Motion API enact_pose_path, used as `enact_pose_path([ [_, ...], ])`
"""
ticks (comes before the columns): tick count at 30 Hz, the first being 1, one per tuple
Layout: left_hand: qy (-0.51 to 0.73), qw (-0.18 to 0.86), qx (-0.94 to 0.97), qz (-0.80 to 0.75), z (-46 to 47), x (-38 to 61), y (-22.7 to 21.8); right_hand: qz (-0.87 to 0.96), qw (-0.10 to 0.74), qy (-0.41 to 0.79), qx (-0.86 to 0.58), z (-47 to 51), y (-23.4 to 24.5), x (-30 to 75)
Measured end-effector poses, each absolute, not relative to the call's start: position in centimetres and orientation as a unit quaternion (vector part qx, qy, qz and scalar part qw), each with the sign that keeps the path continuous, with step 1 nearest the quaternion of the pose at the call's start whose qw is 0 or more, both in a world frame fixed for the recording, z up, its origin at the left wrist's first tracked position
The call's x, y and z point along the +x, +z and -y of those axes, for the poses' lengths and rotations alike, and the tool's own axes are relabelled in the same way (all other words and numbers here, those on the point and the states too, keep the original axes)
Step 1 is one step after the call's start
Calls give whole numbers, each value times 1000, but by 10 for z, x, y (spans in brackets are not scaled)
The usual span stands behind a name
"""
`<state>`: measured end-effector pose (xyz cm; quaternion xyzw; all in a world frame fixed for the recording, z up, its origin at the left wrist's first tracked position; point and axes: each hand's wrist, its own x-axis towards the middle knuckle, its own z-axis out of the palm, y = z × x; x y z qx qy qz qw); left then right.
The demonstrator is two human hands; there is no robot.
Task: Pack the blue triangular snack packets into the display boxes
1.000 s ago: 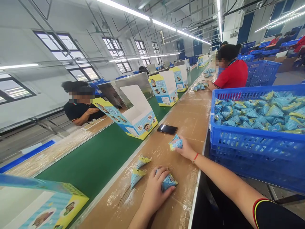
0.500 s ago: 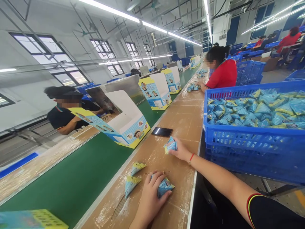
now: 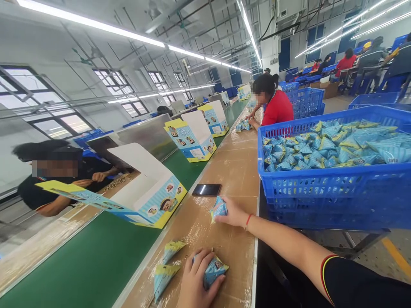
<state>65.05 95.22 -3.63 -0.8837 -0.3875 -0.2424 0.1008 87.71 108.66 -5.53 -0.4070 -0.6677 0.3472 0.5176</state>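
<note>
Near the bottom of the head view, my left hand point(image 3: 195, 278) curls round a blue and yellow pyramid-shaped packet point(image 3: 214, 270) on the brown cardboard-covered ledge point(image 3: 236, 171). Farther up, my right hand point(image 3: 235, 212), with a red band at the wrist, grips a second blue and yellow packet point(image 3: 219, 208) near the ledge surface. Left of my left hand lie two loose packets, an upper one point(image 3: 173, 250) and a lower one point(image 3: 164, 280). A dark phone point(image 3: 207, 189) rests just beyond my right hand.
An open printed display box point(image 3: 160, 205) stands on the green belt point(image 3: 96, 256), with more boxes point(image 3: 192, 141) behind. At right, a blue crate point(image 3: 321, 184) holds many packets. A co-worker in red point(image 3: 278, 107) sits farther along; another in black point(image 3: 54, 184) works across the belt.
The camera view has swung to the right, so everything sits farther left in the picture. Both hands keep their packets, with little visible movement on the ledge.
</note>
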Motion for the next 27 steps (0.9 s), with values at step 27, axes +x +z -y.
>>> enact_pose_path([
  [27,-243,-92,-837,482,-934,687,-23,713,493,370,-333,-1081,-46,885],
])
